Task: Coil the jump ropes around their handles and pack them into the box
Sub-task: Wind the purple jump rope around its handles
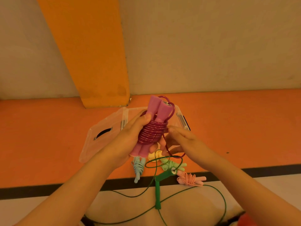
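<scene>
Two pink handles (160, 110) of the magenta jump rope (152, 132) sat side by side, rope mostly coiled, gripped by the left hand (130, 136) over the clear box (181, 115). Right hand (184, 141) pinched the loose tail just right of the coil. Nearer, an uncoiled green jump rope (157, 190) lay by a coiled blue rope (138, 167) and a peach one (190, 178).

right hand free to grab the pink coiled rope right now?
Probably not yet: the right hand pinches the loose end of the purple rope. The pink coiled rope itself lies uncovered on the floor below it.
</scene>
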`<action>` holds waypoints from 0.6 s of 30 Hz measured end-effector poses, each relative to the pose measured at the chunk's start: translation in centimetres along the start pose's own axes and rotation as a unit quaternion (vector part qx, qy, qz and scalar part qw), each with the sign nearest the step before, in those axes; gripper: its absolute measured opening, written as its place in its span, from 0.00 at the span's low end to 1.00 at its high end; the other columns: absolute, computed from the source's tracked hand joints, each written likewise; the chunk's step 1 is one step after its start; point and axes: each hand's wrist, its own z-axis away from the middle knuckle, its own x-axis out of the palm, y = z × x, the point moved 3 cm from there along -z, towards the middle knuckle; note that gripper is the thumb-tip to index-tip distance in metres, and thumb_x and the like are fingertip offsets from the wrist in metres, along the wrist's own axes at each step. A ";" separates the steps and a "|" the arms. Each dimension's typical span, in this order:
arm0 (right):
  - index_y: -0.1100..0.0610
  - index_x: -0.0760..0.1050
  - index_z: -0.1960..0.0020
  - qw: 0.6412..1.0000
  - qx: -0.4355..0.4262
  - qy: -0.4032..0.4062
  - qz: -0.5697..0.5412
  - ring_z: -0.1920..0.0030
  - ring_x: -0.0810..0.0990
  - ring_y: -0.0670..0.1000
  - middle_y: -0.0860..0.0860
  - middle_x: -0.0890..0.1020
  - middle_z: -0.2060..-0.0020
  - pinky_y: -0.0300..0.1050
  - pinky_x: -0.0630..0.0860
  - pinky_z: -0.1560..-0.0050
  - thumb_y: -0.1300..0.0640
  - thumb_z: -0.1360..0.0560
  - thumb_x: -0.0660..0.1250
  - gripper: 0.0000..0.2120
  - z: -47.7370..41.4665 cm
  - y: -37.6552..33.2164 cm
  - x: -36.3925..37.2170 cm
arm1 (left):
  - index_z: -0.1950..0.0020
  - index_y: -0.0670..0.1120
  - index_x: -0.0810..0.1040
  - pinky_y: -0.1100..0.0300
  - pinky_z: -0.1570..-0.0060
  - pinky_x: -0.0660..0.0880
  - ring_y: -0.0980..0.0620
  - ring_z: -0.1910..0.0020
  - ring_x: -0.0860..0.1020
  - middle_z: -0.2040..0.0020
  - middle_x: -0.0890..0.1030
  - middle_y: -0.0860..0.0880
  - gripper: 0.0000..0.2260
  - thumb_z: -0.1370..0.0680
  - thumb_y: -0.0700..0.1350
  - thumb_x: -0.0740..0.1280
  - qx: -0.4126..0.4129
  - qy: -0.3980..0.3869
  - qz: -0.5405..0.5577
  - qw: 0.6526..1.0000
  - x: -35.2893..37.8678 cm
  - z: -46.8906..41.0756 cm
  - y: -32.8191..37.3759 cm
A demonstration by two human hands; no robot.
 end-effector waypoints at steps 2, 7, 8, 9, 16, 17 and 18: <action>0.57 0.75 0.44 1.000 0.005 -0.013 0.007 0.57 0.82 0.51 0.53 0.81 0.59 0.46 0.77 0.54 0.48 0.19 0.55 0.16 0.0 0.3 0.0 | 0.51 0.51 0.77 0.59 0.70 0.69 0.46 0.73 0.72 0.64 0.79 0.37 0.12 0.22 0.56 0.58 0.000 0.004 -0.005 1.000 -0.1 0.0 0.2; 0.55 0.73 0.37 1.000 0.006 -0.026 -0.010 0.46 0.81 0.57 0.62 0.81 0.47 0.52 0.78 0.48 0.53 0.28 0.70 0.20 -0.2 1.8 0.3 | 0.52 0.47 0.78 0.60 0.73 0.71 0.47 0.73 0.72 0.65 0.80 0.40 0.15 0.24 0.58 0.60 -0.011 -0.022 -0.013 1.000 -0.2 0.1 0.1; 0.54 0.73 0.37 1.000 0.004 -0.025 -0.006 0.45 0.81 0.57 0.62 0.80 0.46 0.54 0.77 0.46 0.53 0.30 0.71 0.22 -0.3 2.2 0.3 | 0.51 0.44 0.76 0.60 0.73 0.71 0.48 0.73 0.72 0.64 0.80 0.40 0.19 0.26 0.59 0.60 -0.017 -0.028 -0.016 0.999 -0.2 0.2 0.0; 0.54 0.73 0.37 1.000 0.000 -0.022 0.002 0.45 0.80 0.57 0.61 0.80 0.46 0.53 0.77 0.45 0.54 0.31 0.72 0.23 -0.5 2.5 0.2 | 0.51 0.41 0.75 0.60 0.72 0.72 0.49 0.73 0.72 0.64 0.80 0.40 0.22 0.27 0.60 0.60 -0.021 -0.030 -0.021 0.999 -0.2 0.2 -0.1; 0.54 0.76 0.43 0.996 0.000 0.048 0.080 0.50 0.81 0.48 0.53 0.82 0.51 0.50 0.78 0.46 0.56 0.32 0.71 0.18 -1.1 3.6 -0.2 | 0.49 0.40 0.74 0.56 0.70 0.67 0.47 0.73 0.73 0.63 0.81 0.38 0.22 0.25 0.60 0.60 -0.021 0.000 -0.071 0.997 -0.6 0.0 -0.4; 0.54 0.77 0.43 0.995 0.002 0.054 0.086 0.52 0.81 0.47 0.52 0.82 0.53 0.49 0.77 0.47 0.57 0.31 0.71 0.16 -1.2 3.8 -0.3 | 0.49 0.41 0.74 0.55 0.69 0.67 0.47 0.73 0.73 0.63 0.81 0.39 0.22 0.25 0.60 0.60 -0.020 0.002 -0.073 0.997 -0.7 0.0 -0.4; 0.55 0.76 0.44 0.995 0.005 0.055 0.085 0.55 0.80 0.45 0.50 0.82 0.57 0.48 0.76 0.50 0.60 0.29 0.71 0.14 -1.2 4.1 -0.5 | 0.49 0.41 0.74 0.56 0.70 0.68 0.48 0.73 0.73 0.63 0.81 0.39 0.20 0.24 0.59 0.60 -0.019 0.002 -0.070 0.997 -0.7 -0.1 -0.4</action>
